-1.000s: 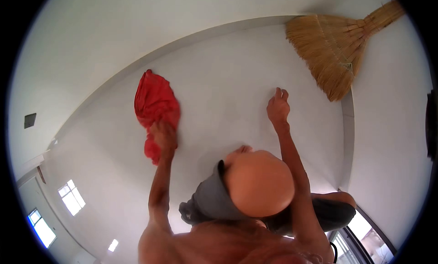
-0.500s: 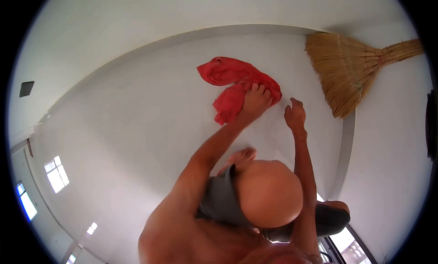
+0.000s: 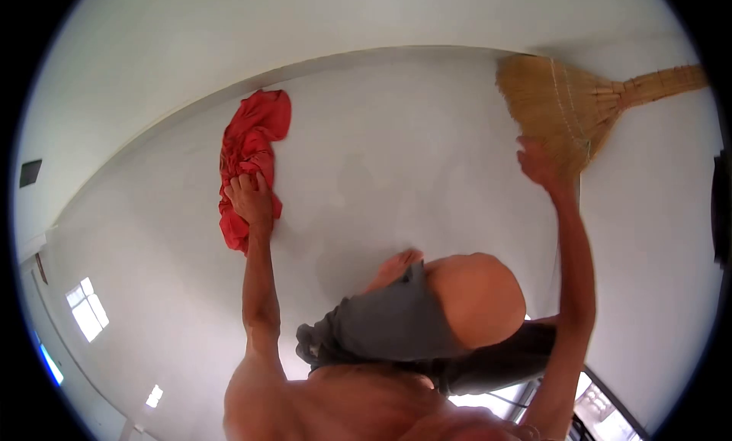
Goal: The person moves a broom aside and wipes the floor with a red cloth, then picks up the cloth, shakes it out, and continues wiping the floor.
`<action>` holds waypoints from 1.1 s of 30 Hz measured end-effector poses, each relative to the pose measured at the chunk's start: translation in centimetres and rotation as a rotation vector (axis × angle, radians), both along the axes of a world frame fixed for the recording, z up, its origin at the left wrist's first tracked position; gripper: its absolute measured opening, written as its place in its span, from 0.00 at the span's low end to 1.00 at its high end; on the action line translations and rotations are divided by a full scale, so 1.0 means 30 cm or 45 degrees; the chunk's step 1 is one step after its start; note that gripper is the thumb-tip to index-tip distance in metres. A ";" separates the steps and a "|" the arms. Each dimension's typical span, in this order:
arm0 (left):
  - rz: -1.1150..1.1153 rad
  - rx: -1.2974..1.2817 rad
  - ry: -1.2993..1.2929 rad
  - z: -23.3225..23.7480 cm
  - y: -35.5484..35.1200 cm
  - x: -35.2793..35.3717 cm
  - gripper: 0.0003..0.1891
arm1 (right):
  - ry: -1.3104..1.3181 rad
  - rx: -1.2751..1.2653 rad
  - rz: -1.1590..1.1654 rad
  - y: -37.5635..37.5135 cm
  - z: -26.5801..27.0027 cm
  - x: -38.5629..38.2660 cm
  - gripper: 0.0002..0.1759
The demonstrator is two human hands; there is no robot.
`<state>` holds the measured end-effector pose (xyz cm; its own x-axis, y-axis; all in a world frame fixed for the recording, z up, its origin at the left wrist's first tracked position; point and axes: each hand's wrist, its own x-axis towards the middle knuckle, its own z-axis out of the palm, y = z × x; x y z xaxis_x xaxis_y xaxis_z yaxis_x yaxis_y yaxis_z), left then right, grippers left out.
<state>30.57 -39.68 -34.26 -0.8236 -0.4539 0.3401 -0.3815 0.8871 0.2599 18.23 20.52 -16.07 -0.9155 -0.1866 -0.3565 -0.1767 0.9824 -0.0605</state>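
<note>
A crumpled red cloth [image 3: 258, 140] lies on the pale, smooth floor at the left of the head view. My left hand [image 3: 250, 201] presses down on its lower part, with the fingers bent into the folds. On the other side, my right hand [image 3: 540, 166] hovers with loosely curled fingers held apart and nothing in them. It overlaps the lower edge of the straw broom [image 3: 553, 98] in this view.
The broom's handle runs off along the right wall. A low baseboard [image 3: 320, 62] curves along the far wall. My bent knee [image 3: 480, 296] and foot [image 3: 396, 267] are below, between my arms. Bright window reflections [image 3: 88, 310] show on the floor at left.
My left hand has swept the red cloth from the middle of the floor to the left. The right hand has moved right and up to the broom. The broom head has shifted slightly.
</note>
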 end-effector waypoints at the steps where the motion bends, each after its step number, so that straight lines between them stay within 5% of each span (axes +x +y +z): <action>1: 0.024 -0.041 -0.003 -0.003 0.003 0.000 0.12 | -0.067 0.121 0.003 -0.020 0.088 -0.009 0.10; 6: 0.120 -0.100 -0.020 -0.027 0.049 -0.063 0.13 | -0.089 0.362 0.064 -0.056 0.386 -0.015 0.08; 9: -0.287 -0.189 0.093 -0.038 0.140 -0.148 0.15 | 0.044 0.203 0.061 -0.071 0.456 0.051 0.07; 12: -0.613 -0.074 0.089 -0.024 0.420 -0.272 0.14 | -0.467 0.324 0.221 0.049 0.348 -0.009 0.09; 15: -0.915 0.166 0.128 -0.052 0.773 -0.371 0.10 | -0.651 0.117 -0.185 -0.060 0.301 -0.120 0.15; 17: -1.026 0.361 -0.053 -0.039 0.996 -0.429 0.12 | -0.423 0.025 0.045 -0.065 0.184 -0.164 0.17; 19: -1.253 0.448 -0.121 -0.021 1.165 -0.510 0.26 | -0.272 -0.054 0.231 -0.079 0.059 -0.227 0.19; 20: -1.346 0.228 -0.061 -0.007 1.223 -0.547 0.28 | -0.245 -0.088 0.285 -0.079 0.003 -0.225 0.20; 24: -1.547 0.197 -0.010 -0.029 1.285 -0.709 0.25 | -0.430 -0.142 0.304 -0.052 -0.147 -0.188 0.21; 29: -1.225 0.301 0.067 -0.159 1.334 -0.777 0.16 | -0.532 -0.198 0.347 0.059 -0.349 -0.118 0.20; 33: -0.964 0.281 0.119 -0.154 1.156 -0.788 0.14 | -0.525 -0.238 0.375 0.111 -0.419 -0.124 0.20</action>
